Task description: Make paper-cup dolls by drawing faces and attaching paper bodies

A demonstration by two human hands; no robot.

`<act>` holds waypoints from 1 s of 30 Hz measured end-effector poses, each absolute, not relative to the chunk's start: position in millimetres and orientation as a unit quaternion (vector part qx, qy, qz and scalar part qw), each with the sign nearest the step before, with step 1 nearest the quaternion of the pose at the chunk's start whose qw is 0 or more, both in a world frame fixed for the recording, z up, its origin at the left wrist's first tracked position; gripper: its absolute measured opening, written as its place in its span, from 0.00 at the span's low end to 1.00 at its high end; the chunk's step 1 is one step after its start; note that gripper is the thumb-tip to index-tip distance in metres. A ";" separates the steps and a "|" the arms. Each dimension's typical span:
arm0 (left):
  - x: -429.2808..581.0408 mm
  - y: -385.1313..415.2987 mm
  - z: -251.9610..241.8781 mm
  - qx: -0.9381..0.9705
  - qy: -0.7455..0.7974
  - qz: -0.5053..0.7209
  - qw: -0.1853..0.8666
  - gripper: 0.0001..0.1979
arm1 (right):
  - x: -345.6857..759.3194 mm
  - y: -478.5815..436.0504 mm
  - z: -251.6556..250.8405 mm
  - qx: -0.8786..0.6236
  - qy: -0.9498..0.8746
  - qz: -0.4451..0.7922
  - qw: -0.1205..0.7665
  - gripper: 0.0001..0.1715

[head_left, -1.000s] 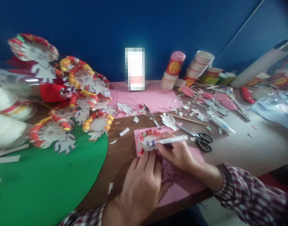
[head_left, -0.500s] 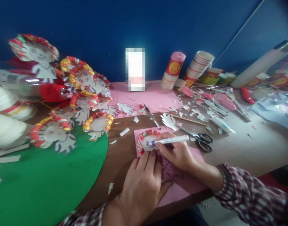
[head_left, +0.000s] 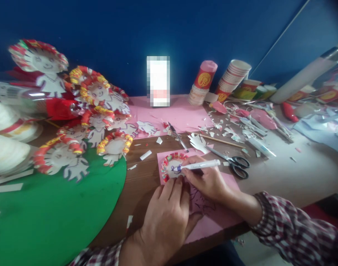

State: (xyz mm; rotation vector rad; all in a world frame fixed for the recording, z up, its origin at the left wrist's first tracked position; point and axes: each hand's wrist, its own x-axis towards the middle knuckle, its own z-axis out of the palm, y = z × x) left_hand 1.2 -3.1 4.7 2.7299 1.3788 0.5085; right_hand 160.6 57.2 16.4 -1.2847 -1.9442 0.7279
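Observation:
My right hand (head_left: 206, 177) grips a white marker (head_left: 203, 164), its purple tip on the pale face of a round paper cutout (head_left: 169, 170) edged with red curled strips. Purple lines show on that face. With fingers outstretched and thumb apart, my left hand (head_left: 169, 210) lies over the cutout's lower edge, pressing on it. Beneath both hands is a pink sheet (head_left: 213, 225) with dark drawn lines; my hands hide part of it. Scissors (head_left: 238, 166) with black handles lie right of the sheet, near a white paper hand-shaped cutout (head_left: 198, 142).
Finished paper dolls (head_left: 61, 159) with curled rims crowd the left, partly over a green round mat (head_left: 69, 214). A pen (head_left: 178, 137) lies beyond the sheet. Paper cup stacks (head_left: 232, 79) and a blurred bright screen (head_left: 158, 81) stand at the back. Scraps (head_left: 232, 135) litter the right.
The marker tip has shifted slightly right on the face, and a short purple curve shows beside it. My left hand stays in place.

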 end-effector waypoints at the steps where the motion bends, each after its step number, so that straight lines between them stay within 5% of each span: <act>1: 1.3 -2.8 4.4 0.880 0.444 0.164 0.020 0.28 | 160.9 57.2 15.6 -0.493 -0.750 0.277 0.344 0.02; 30: -1.1 -1.4 4.8 0.887 0.438 0.149 0.012 0.26 | 164.8 57.5 22.0 -0.531 -0.637 0.307 0.467 0.04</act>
